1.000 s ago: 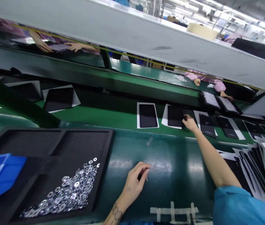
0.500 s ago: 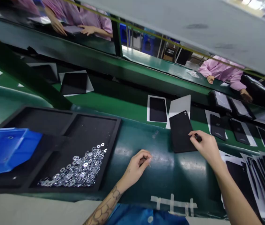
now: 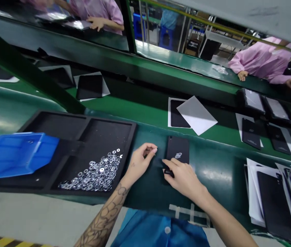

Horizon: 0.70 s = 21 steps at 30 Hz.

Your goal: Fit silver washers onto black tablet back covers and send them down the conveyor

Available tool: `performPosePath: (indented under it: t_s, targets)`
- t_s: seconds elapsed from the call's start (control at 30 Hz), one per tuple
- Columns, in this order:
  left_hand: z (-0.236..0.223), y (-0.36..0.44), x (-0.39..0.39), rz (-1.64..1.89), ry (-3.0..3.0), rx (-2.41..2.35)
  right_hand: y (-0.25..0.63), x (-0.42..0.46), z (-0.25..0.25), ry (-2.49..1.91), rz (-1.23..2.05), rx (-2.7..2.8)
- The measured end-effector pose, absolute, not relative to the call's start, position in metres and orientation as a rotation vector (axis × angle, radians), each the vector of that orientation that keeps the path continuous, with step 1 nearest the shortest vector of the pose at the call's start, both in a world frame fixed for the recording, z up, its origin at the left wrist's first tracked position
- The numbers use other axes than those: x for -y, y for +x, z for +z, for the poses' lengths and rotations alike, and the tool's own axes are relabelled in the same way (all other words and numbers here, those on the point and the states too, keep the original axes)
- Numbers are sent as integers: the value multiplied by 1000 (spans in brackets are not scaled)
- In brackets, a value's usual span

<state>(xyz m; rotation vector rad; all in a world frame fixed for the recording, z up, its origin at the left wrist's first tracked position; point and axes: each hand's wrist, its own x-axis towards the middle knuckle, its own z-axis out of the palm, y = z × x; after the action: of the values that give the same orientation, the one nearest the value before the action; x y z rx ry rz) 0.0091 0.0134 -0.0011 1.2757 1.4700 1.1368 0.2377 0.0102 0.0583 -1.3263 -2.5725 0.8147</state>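
On the green bench in front of me lies a black tablet-shaped panel (image 3: 176,146) with a pale logo and a small hole in its upper left corner. My right hand (image 3: 184,176) rests over its lower part, fingers curled round a small black cylindrical object (image 3: 168,172). To the left of the panel, apart from it, is my left hand (image 3: 142,159), thumb and forefinger pinched together; what they hold, if anything, is too small to make out. Close to that hand is a heap of shiny metal washers (image 3: 96,175) in a black divided tray (image 3: 132,137).
A blue bin (image 3: 19,154) sits in the tray's left side. Panels and white sheets (image 3: 197,115) lie on the green belt behind. At right stands a stack of panels between sheets (image 3: 274,199). Co-workers in pink (image 3: 261,61) sit across a partition.
The panel has come from the belt's edge to the bench before me, now flat with its logo up. A white sheet lies tilted on the belt. My view has shifted right.
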Motion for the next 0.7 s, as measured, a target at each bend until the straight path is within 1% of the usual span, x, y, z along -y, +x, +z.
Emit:
performPosePath:
  t_s: [0.03, 0.1, 0.17, 0.23, 0.27, 0.37, 0.5, 0.6, 0.7]
  targets:
    - [4, 4, -19, 1121, 1320, -1494, 236, -23, 51, -1273, 857, 2518]
    - [9, -3, -31, 1072, 1414, -1522, 252, -66, 40, -1222, 824, 2347]
    - [8, -7, -41, 1010, 1474, -1531, 289, -125, 33, -1312, 598, 2174]
    - [3, -6, -53, 957, 1492, -1528, 335, -188, 28, -1491, 341, 2074]
    - [1, -4, -60, 928, 1500, -1519, 357, -217, 25, -1577, 268, 2063]
    - [-4, 5, -82, 829, 1544, -1486, 401, -277, 11, -1741, 297, 2165]
    - [-4, 17, -114, 697, 1586, -1450, 403, -298, -13, -1761, 396, 2208]
    - [-5, 22, -134, 598, 1606, -1449, 390, -292, -21, -1853, 292, 2240]
    - [-5, 25, -148, 499, 1622, -1448, 392, -281, -18, -2037, 182, 2201]
